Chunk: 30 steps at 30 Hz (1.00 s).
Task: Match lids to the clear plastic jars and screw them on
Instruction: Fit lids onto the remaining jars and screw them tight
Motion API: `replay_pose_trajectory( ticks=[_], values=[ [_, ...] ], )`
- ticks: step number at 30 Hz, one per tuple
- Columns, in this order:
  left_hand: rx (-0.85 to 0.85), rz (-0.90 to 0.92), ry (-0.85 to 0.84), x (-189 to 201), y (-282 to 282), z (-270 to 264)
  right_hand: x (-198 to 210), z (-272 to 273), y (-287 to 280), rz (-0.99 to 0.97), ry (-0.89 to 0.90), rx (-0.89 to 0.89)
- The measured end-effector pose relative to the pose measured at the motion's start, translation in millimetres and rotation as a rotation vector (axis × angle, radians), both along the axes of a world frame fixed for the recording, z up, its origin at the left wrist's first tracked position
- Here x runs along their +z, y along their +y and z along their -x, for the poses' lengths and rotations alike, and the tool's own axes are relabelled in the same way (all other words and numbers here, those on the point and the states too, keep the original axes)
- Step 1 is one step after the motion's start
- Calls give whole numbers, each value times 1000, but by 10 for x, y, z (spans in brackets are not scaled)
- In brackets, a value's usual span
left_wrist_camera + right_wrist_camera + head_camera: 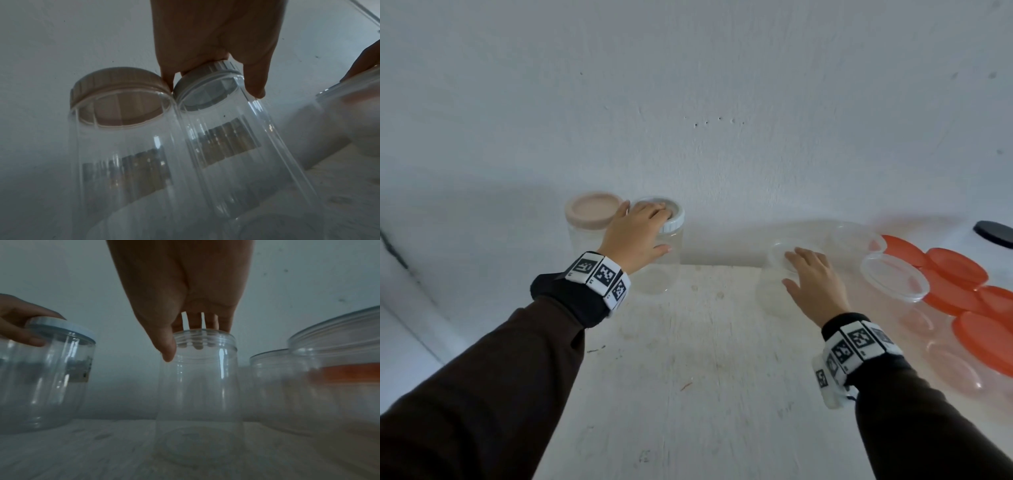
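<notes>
Gripping from above, the left hand (635, 233) curled round the ribbed white lid (674, 219) of a clear jar (236, 146), touching a beige-lidded jar (589, 219) by the wall. Fingers of the right hand (816, 286) dipped into the open jar (198, 386), thumb outside its threaded rim, clamped on it. Both stood on the scuffed white desk (688, 377) against a white plaster wall (688, 85). Wide lidless tubs (893, 277) and orange lids (955, 270) lay right.
</notes>
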<state>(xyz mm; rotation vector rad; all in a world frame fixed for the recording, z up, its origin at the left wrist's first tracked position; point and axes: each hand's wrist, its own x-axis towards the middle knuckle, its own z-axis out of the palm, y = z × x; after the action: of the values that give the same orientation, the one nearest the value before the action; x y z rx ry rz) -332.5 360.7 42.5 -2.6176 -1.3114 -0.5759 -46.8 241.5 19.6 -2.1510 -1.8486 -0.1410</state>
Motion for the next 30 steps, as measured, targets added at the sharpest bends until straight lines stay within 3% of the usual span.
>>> replay_pose_trajectory(
  ticks=[10, 30],
  values=[
    [16, 28, -17, -6, 19, -10, -55, 617, 486, -30, 70, 264],
    [47, 44, -24, 6, 3, -20, -128, 899, 725, -59, 115, 332]
  ],
)
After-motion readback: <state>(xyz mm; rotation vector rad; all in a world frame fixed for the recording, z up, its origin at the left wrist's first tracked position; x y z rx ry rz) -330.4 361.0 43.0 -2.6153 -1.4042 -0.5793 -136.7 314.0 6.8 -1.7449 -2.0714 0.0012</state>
